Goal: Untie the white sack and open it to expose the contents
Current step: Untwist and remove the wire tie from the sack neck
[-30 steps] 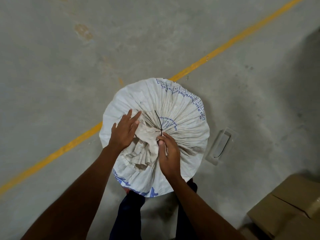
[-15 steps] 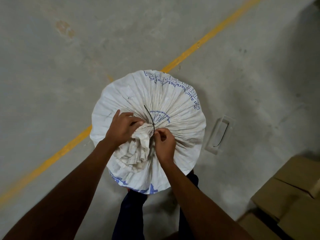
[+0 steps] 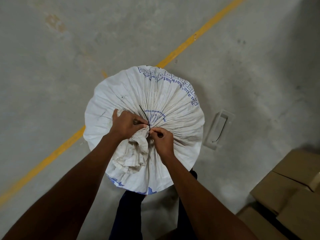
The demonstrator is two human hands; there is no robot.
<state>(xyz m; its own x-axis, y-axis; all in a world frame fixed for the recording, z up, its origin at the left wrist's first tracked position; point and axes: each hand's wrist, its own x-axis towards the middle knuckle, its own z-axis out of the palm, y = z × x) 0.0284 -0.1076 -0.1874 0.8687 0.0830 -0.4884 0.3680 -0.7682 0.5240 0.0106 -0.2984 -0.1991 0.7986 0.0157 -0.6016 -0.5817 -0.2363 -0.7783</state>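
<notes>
The white sack (image 3: 155, 94) stands upright on the grey concrete floor (image 3: 69, 58), seen from above, its mouth gathered into radiating pleats and bound at the centre by a thin black tie (image 3: 143, 114) whose free tail points up and to the far left. A yellow painted line (image 3: 190, 38) crosses the floor diagonally and passes behind the sack. To the right, a clear plastic holder (image 3: 219, 129) lies flat on the floor, apart from the sack, and brown cardboard boxes (image 3: 292, 186) are stacked at the near right corner. The left hand (image 3: 127, 124) is closed around the bunched neck beside the tie, while the right hand (image 3: 161, 138) is pinched with fingertips at the knot. Loose crumpled fabric (image 3: 136, 153) spills toward the near side between the forearms. Blue print curves along the far right rim; only fragments such as "before" can be read.
</notes>
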